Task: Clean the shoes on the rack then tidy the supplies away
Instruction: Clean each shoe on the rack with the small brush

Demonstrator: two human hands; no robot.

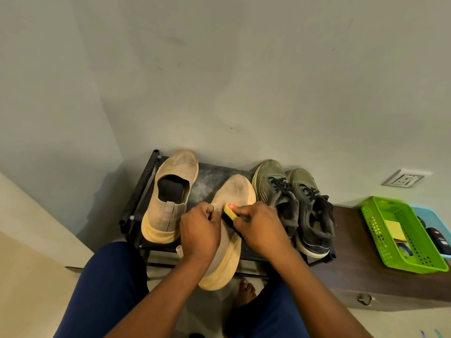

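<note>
The step in hand looks to be scrubbing the tan shoe [228, 230] that lies angled across the front of the rack [214, 172], heel hanging past the front rail toward the knees; its mate [170, 196] stands on the rack's left side, and a green pair [292, 203] stands on the right, touching the worked shoe's toe. The left hand [200, 230] has its fingers curled in, pinching the collar of the shoe to steady it; the right hand [262, 228] is closed round a yellow sponge [230, 211] with a red top, pressed on the upper just ahead of the opening.

To do this well, I would keep the left grip firm at the collar so the knit stays taut; work the sponge in short strokes from the opening toward the toe, where the fabric looks greyest; press lightly, since knit snags and soaks; turn the shoe to reach the pale sole rim; the overhanging heel could tip the shoe off, so it wants weight kept on it.

The sponge's red face carries small white marks, probably a label, but too small to read; no brand shows on either pair. A green basket [400, 235] sits on the dark bench [349, 264] to the right, holding a yellow pad; a blue tray [433, 215] sits just behind it.
</note>
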